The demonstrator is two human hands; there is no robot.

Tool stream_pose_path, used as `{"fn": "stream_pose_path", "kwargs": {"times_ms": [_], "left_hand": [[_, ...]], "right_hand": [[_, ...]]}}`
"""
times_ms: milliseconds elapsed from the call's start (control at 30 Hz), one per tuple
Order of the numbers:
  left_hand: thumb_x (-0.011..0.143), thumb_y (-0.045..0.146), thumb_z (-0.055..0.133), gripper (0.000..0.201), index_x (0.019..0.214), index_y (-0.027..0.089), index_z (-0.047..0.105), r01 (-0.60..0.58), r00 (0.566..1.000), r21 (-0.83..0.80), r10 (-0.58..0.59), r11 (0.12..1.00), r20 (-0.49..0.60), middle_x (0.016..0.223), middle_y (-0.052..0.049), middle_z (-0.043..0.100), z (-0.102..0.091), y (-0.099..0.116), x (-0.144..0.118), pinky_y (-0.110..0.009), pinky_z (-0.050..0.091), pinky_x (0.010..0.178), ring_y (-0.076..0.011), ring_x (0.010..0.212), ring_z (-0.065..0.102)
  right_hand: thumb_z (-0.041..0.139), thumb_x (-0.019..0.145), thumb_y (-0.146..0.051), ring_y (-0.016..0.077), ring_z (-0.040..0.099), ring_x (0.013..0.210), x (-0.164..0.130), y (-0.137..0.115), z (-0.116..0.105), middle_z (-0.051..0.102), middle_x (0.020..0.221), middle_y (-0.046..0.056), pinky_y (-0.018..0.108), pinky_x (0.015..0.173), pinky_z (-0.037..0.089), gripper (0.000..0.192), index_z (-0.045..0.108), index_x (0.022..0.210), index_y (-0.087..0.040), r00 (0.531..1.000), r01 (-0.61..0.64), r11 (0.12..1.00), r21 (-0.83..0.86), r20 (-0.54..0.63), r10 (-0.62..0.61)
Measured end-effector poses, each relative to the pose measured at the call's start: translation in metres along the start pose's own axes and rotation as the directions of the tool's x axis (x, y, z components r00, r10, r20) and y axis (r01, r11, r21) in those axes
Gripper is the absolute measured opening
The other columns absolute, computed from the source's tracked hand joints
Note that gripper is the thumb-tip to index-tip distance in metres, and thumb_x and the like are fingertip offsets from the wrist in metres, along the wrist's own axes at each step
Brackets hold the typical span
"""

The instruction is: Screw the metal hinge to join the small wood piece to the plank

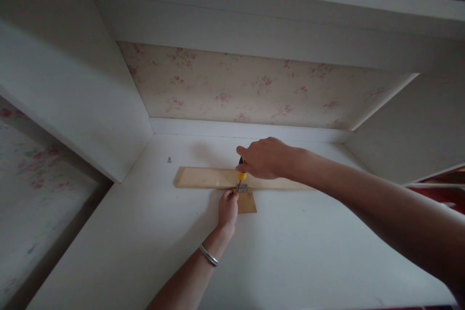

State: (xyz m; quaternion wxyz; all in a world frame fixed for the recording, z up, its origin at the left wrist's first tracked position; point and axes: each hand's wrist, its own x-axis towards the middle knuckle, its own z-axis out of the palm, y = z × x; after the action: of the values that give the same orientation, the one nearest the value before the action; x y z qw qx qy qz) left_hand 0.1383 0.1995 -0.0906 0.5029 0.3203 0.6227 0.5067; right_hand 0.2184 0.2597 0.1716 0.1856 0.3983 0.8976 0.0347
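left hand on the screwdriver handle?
No: the right hand grips the screwdriver; the left hand rests by the hinge.

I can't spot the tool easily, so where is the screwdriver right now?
In the head view, the yellow-handled screwdriver is near the middle, gripped by the right hand, its tip on a small metal hinge joining the wooden strips.

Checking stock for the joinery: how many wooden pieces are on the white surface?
2: a long wooden strip lying crosswise, and a small wooden piece just below its middle, partly hidden by the left hand.
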Motion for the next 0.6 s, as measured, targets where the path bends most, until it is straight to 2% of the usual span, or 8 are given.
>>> {"fn": "stream_pose_path", "kwargs": {"times_ms": [100,200,267,333,433,500,600], "left_hand": [[0.074,0.032,0.051,0.021,0.078,0.014,0.062,-0.005,1.0,-0.004,0.005,1.0,-0.001,0.076,-0.003,0.06,0.0,0.0011,-0.0009,-0.025,0.032,0.062,-0.0147,0.069,0.047],[0.073,0.031,0.051,0.02,0.077,0.014,0.061,-0.006,1.0,-0.003,0.006,1.0,0.008,0.073,-0.002,0.059,0.0002,0.0005,-0.0003,-0.025,0.032,0.061,-0.0139,0.066,0.046],[0.073,0.031,0.051,0.021,0.078,0.014,0.062,-0.01,1.0,-0.005,0.01,1.0,0.012,0.074,-0.002,0.059,0.0002,-0.0009,0.0006,-0.024,0.032,0.061,-0.0139,0.067,0.046],[0.074,0.032,0.051,0.021,0.079,0.015,0.062,-0.024,1.0,0.001,0.024,1.0,0.014,0.074,-0.002,0.058,0.0002,-0.0027,0.0013,-0.024,0.032,0.061,-0.0137,0.067,0.046],[0.074,0.034,0.051,0.022,0.079,0.015,0.062,-0.038,0.999,0.0,0.038,0.999,0.018,0.073,-0.001,0.058,0.0,-0.0045,0.0016,-0.024,0.032,0.061,-0.0133,0.067,0.045],[0.074,0.033,0.052,0.022,0.079,0.015,0.062,-0.037,0.999,-0.01,0.037,0.999,0.018,0.073,-0.001,0.057,-0.0001,-0.0042,0.0012,-0.024,0.031,0.061,-0.0131,0.066,0.044],[0.074,0.032,0.052,0.021,0.078,0.014,0.061,-0.035,0.999,-0.011,0.035,0.999,0.018,0.073,-0.002,0.057,-0.0001,-0.0016,0.0,-0.024,0.031,0.06,-0.0132,0.066,0.044]], "right_hand": [[0.034,0.085,-0.057,0.0334,0.062,0.085,-0.0018,-0.0006,0.0003,0.065,0.094,0.016,0.04,0.063,0.043,0.053,0.05,0.117,-0.018,1.0,-0.004,1.0,0.025,0.023,0.003],[0.043,0.083,-0.049,0.03,0.063,0.078,-0.0038,-0.0015,0.0003,0.065,0.097,0.013,0.036,0.058,0.043,0.05,0.043,0.125,-0.022,0.996,0.037,0.996,0.086,0.08,-0.044],[0.04,0.084,-0.047,0.0311,0.063,0.079,-0.0039,-0.0019,0.0002,0.065,0.093,0.015,0.036,0.058,0.043,0.044,0.05,0.116,-0.019,0.998,0.029,0.999,0.035,0.062,-0.031],[0.034,0.086,-0.053,0.0341,0.062,0.082,-0.0032,-0.0019,0.0,0.065,0.09,0.018,0.039,0.06,0.043,0.049,0.054,0.109,-0.016,1.0,0.005,1.0,-0.019,0.021,-0.004],[0.037,0.083,-0.058,0.0336,0.062,0.081,-0.0025,-0.0007,0.0002,0.065,0.093,0.016,0.039,0.061,0.043,0.056,0.046,0.121,-0.018,1.0,0.014,0.999,0.036,0.027,-0.015],[0.044,0.082,-0.05,0.0309,0.062,0.079,-0.0025,-0.0002,0.0008,0.065,0.095,0.013,0.037,0.059,0.043,0.052,0.041,0.125,-0.021,0.997,0.055,0.995,0.079,0.049,-0.059],[0.04,0.085,-0.046,0.0325,0.062,0.081,-0.0024,-0.0011,0.0012,0.065,0.09,0.015,0.038,0.061,0.043,0.042,0.05,0.114,-0.017,0.999,0.038,0.999,0.013,0.011,-0.038]]}}
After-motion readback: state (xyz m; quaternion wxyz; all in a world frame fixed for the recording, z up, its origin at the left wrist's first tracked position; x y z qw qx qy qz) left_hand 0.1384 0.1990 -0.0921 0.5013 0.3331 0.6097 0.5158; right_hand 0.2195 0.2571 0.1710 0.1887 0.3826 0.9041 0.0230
